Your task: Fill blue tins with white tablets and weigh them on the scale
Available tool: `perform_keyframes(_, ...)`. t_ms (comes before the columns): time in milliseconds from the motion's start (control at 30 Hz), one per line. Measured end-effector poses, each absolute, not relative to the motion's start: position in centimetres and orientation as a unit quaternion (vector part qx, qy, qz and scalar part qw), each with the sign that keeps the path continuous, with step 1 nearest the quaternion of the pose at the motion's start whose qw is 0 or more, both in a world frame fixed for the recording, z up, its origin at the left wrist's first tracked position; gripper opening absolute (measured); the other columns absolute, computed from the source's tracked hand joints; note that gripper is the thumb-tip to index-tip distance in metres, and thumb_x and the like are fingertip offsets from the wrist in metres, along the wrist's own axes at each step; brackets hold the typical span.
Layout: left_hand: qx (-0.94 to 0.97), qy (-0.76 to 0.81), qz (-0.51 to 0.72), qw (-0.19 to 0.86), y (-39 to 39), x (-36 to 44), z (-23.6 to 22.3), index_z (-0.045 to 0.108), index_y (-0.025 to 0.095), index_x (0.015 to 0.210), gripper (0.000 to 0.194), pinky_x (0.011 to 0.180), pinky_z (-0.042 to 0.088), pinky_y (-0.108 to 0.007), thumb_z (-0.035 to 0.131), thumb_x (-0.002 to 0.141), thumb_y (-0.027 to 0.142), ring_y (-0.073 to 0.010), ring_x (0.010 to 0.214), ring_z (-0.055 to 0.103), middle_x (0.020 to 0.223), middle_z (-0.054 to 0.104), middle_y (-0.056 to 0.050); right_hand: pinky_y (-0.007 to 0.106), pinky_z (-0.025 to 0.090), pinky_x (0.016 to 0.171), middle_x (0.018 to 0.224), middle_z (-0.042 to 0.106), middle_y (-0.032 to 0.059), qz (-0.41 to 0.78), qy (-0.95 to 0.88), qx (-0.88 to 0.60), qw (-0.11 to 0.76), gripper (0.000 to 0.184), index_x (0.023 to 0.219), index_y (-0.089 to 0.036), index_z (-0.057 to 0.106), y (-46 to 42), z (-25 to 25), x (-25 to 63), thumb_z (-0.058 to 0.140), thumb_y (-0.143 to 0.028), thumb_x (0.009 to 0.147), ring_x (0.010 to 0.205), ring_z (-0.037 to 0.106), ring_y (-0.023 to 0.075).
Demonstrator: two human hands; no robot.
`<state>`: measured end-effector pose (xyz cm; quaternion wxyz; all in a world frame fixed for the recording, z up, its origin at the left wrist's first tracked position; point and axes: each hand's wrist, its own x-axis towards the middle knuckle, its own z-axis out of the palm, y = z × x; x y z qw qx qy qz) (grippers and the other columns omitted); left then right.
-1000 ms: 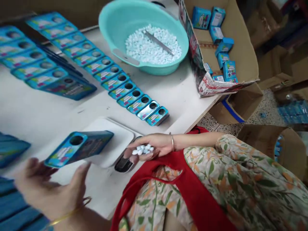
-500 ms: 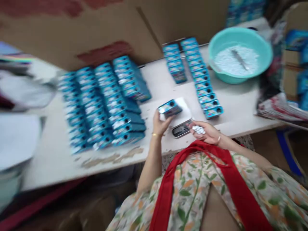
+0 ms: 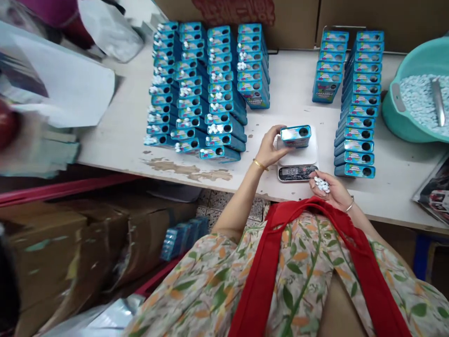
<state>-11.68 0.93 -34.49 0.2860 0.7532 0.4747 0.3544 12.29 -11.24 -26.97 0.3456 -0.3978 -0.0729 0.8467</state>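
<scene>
My left hand (image 3: 268,149) is closed around a blue tin (image 3: 295,135) with a round hole in its top, holding it on the white pan of a small digital scale (image 3: 297,164). My right hand (image 3: 330,188) is cupped, palm up, just right of the scale's display, and holds a small heap of white candies (image 3: 322,184). Both hands are over the near edge of the white table (image 3: 294,98).
Several rows of the same blue tins (image 3: 206,89) fill the table's left middle, some topped with candies. Two more rows (image 3: 358,103) run on the right. A teal basin (image 3: 417,93) of white candies with a metal scoop stands far right. Cardboard boxes (image 3: 63,252) sit on the floor at left.
The view has swung left and pulled back, now showing far more of the table. My left hand has brought the tin onto the scale pan. My right hand still cups the candies.
</scene>
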Motion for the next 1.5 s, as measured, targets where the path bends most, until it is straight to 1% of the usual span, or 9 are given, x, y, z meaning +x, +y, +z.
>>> perform_keyframes(233, 0.748, 0.478, 0.346, 0.304, 1.4, -10.8, -34.0, 0.053, 0.022, 0.130, 0.064, 0.111, 0.050, -0.043, 0.079, 0.078, 0.050, -0.0278, 0.125, 0.062, 0.132, 0.065, -0.011, 0.016, 0.017, 0.036, 0.068, 0.063, -0.0014, 0.829, -0.068, -0.432, 0.347, 0.023, 0.082, -0.015, 0.064, -10.5, -27.2, 12.0, 0.070, -0.036, 0.087, 0.041, 0.037, 0.0028)
perform_keyframes(367, 0.743, 0.468, 0.361, 0.314, 1.2, -10.6, -33.8, 0.053, 0.022, 0.129, 0.067, 0.110, 0.051, -0.045, 0.078, 0.079, 0.059, -0.0284, 0.123, 0.063, 0.130, 0.066, -0.011, 0.016, 0.016, 0.036, 0.067, 0.063, -0.0024, 0.821, -0.056, -0.443, 0.354, 0.019, 0.089, -0.014, 0.067, -10.2, -27.3, 11.9, 0.071, -0.030, 0.082, 0.040, 0.037, 0.0025)
perform_keyframes(500, 0.738, 0.447, 0.398, 0.310, 1.1, -10.8, -33.4, 0.046, 0.022, 0.140, 0.085, 0.110, 0.051, -0.046, 0.076, 0.078, 0.072, -0.0284, 0.122, 0.064, 0.131, 0.064, -0.013, 0.016, 0.016, 0.036, 0.066, 0.062, -0.0034, 0.817, -0.072, -0.443, 0.362, 0.021, 0.093, -0.013, 0.068, -9.9, -27.4, 11.7, 0.073, -0.029, 0.080, 0.040, 0.036, 0.0019)
perform_keyframes(633, 0.749, 0.419, 0.415, 0.301, 0.8, -10.8, -33.0, 0.043, 0.022, 0.145, 0.091, 0.110, 0.050, -0.045, 0.078, 0.077, 0.072, -0.0281, 0.121, 0.064, 0.130, 0.064, -0.014, 0.016, 0.017, 0.036, 0.065, 0.062, -0.0035, 0.823, -0.057, -0.439, 0.356, 0.023, 0.088, -0.014, 0.065, -9.7, -28.0, 11.4, 0.075, -0.035, 0.082, 0.039, 0.036, 0.0017)
perform_keyframes(867, 0.770, 0.440, 0.363, 0.287, 5.0, -8.5, -31.2, 0.058, 0.020, 0.118, 0.053, 0.085, 0.054, -0.032, 0.077, 0.084, 0.055, -0.0210, 0.093, 0.067, 0.107, 0.070, -0.004, 0.015, 0.014, 0.035, 0.063, 0.064, -0.0025, 0.815, -0.071, -0.438, 0.373, 0.044, 0.082, -0.014, 0.065, -10.1, -29.1, 10.7, 0.089, -0.046, 0.065, 0.039, 0.043, 0.0026)
perform_keyframes(1133, 0.840, 0.415, 0.285, 0.201, 15.9, -0.1, -31.7, 0.064, 0.020, 0.116, 0.040, 0.098, 0.048, -0.045, 0.078, 0.080, 0.029, -0.0319, 0.113, 0.060, 0.120, 0.065, -0.013, 0.017, 0.014, 0.035, 0.062, 0.063, -0.0018, 0.804, -0.079, -0.456, 0.375, 0.049, 0.081, -0.015, 0.066, -10.1, -29.2, 11.1, 0.091, -0.052, 0.062, 0.040, 0.045, 0.0037)
perform_keyframes(1233, 0.831, 0.469, 0.258, 0.151, 16.0, 0.3, -32.3, 0.063, 0.018, 0.125, 0.047, 0.103, 0.042, -0.051, 0.079, 0.083, 0.034, -0.0388, 0.122, 0.055, 0.130, 0.061, -0.019, 0.016, 0.015, 0.036, 0.065, 0.063, -0.0022, 0.801, -0.080, -0.458, 0.378, 0.047, 0.081, -0.016, 0.066, -10.1, -29.3, 11.6, 0.091, -0.052, 0.065, 0.040, 0.043, 0.0025)
perform_keyframes(1333, 0.813, 0.490, 0.288, 0.126, 15.1, -2.7, -32.5, 0.056, 0.018, 0.134, 0.058, 0.107, 0.040, -0.051, 0.075, 0.088, 0.048, -0.0392, 0.130, 0.052, 0.141, 0.057, -0.021, 0.016, 0.016, 0.035, 0.069, 0.065, -0.0010, 0.801, -0.069, -0.462, 0.374, 0.043, 0.082, -0.016, 0.068, -9.9, -29.8, 12.0, 0.091, -0.049, 0.066, 0.041, 0.045, 0.0028)
perform_keyframes(1500, 0.701, 0.604, 0.377, 0.037, 15.0, -12.2, -33.2, 0.061, 0.019, 0.111, 0.057, 0.112, 0.037, -0.057, 0.077, 0.082, 0.066, -0.0374, 0.138, 0.045, 0.138, 0.058, -0.016, 0.015, 0.020, 0.036, 0.069, 0.066, -0.0002, 0.818, -0.061, -0.447, 0.357, 0.040, 0.082, -0.016, 0.070, -9.4, -30.3, 11.8, 0.091, -0.046, 0.066, 0.041, 0.044, 0.0026)
